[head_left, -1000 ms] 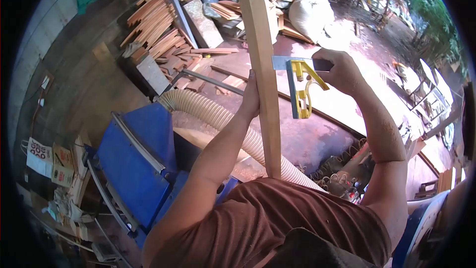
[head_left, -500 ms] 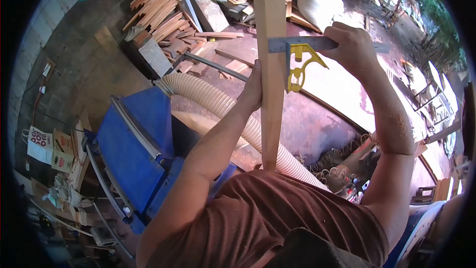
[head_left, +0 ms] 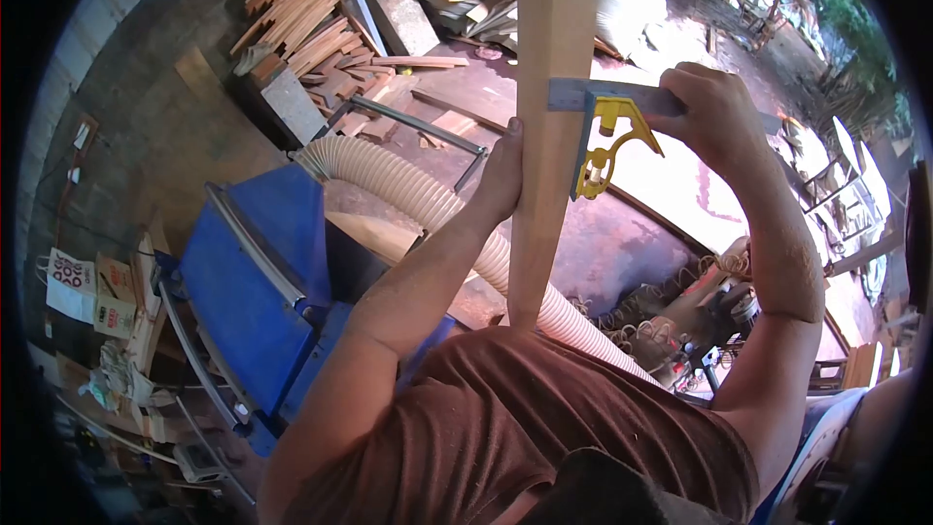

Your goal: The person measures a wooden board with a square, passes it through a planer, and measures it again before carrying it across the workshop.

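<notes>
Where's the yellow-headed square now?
Head view, upper right of centre: the yellow-headed square is between the wooden beam and the right hand, its blade overlapping the beam.

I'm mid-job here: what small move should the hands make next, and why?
I'd probably nudge the yellow-headed square snug against the board: it sits at the board's edge, but flush contact can't be confirmed. The right hand grips its blade, whose end lies over the board, while the left hand holds the opposite side.

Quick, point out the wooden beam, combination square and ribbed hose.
Wooden beam (head_left: 546,157): head view, face midway along it.
Combination square (head_left: 608,115): head view, its yellow head.
Ribbed hose (head_left: 403,180): head view, its curved upper stretch.
</notes>
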Demonstrator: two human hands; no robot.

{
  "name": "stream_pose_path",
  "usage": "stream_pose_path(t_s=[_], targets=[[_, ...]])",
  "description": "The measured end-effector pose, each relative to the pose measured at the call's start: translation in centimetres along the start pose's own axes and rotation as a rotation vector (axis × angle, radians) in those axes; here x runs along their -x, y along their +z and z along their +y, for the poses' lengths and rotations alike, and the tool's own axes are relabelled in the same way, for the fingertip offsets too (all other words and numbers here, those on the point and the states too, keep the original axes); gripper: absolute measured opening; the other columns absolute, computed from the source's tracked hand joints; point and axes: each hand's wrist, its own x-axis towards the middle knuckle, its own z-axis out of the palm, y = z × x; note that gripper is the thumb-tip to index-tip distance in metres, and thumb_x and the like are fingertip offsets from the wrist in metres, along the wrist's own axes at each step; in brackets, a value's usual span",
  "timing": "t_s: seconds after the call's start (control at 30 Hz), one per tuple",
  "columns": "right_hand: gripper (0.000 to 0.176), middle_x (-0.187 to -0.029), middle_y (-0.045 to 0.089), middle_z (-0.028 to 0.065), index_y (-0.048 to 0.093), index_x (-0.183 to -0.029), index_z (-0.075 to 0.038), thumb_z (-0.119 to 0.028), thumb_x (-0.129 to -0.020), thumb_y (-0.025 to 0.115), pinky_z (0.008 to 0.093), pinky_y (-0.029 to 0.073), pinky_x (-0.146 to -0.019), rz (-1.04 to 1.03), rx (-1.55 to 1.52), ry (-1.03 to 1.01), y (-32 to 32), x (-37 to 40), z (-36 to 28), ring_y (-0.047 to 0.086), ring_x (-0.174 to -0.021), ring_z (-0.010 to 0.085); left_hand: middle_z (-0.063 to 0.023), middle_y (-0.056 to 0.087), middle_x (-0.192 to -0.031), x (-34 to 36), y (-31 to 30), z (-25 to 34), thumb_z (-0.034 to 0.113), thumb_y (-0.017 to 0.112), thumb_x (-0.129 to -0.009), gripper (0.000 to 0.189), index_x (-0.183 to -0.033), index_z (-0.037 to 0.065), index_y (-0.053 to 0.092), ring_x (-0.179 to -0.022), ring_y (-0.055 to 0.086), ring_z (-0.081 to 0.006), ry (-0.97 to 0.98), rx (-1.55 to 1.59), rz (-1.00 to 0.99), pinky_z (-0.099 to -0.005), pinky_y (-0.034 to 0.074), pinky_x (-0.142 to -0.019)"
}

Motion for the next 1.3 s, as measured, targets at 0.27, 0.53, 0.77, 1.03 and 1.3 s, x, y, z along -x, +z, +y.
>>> stream_pose_path(t_s=[0.27,0.53,0.77,1.03,1.3], targets=[[0.031,-0.071,0.060,0.0088,0.063,-0.079,-0.004,-0.029,-0.071,0.079,0.0396,0.047,-0.061,-0.043,-0.036,0.033,-0.4,0.9,-0.6,0.062,-0.065,0.0276,-0.0156,0.055,-0.124,0.5,0.8,2.9,0.060,0.050,-0.090,0.075,-0.131,-0.003,0.046,-0.117,0.051,-0.0220,0.468,-0.150,-0.036,-0.0356,0.041,-0.100],[0.029,-0.068,0.058,0.0066,0.061,-0.077,-0.006,-0.028,-0.071,0.080,0.0380,0.047,-0.057,-0.084,-0.073,-0.001,1.4,3.0,-0.9,0.061,-0.062,0.0258,-0.0151,0.049,-0.131,1.4,1.0,4.9,0.088,0.059,-0.059,0.122,-0.140,-0.001,0.033,-0.126,0.045,-0.0230,0.428,-0.220,-0.131,-0.0359,0.036,-0.105],[0.032,-0.074,0.059,0.0085,0.059,-0.075,-0.006,-0.033,-0.073,0.076,0.0411,0.047,-0.063,-0.143,-0.029,-0.025,2.2,3.6,-0.1,0.061,-0.070,0.0297,-0.0163,0.043,-0.138,0.9,0.9,4.2,0.075,0.075,-0.057,0.124,-0.143,-0.001,0.028,-0.132,0.038,-0.0258,0.358,-0.136,-0.186,-0.0383,0.032,-0.109],[0.032,-0.078,0.063,0.0108,0.059,-0.080,-0.007,-0.037,-0.079,0.070,0.0439,0.049,-0.068,-0.218,0.008,-0.024,3.2,3.5,0.8,0.062,-0.077,0.0330,-0.0092,0.044,-0.130,-0.5,0.3,2.7,0.086,0.064,-0.056,0.124,-0.144,0.007,0.028,-0.123,0.044,-0.0226,0.241,-0.155,-0.276,-0.0398,0.039,-0.102],[0.030,-0.075,0.060,0.0115,0.059,-0.077,-0.004,-0.026,-0.072,0.078,0.0423,0.048,-0.065,-0.120,-0.063,-0.092,4.7,3.2,1.7,0.061,-0.072,0.0326,-0.0122,0.043,-0.133,-0.6,0.4,3.6,0.075,0.074,-0.057,0.120,-0.142,0.004,0.028,-0.127,0.041,-0.0265,0.128,-0.059,-0.317,-0.0421,0.035,-0.107]])
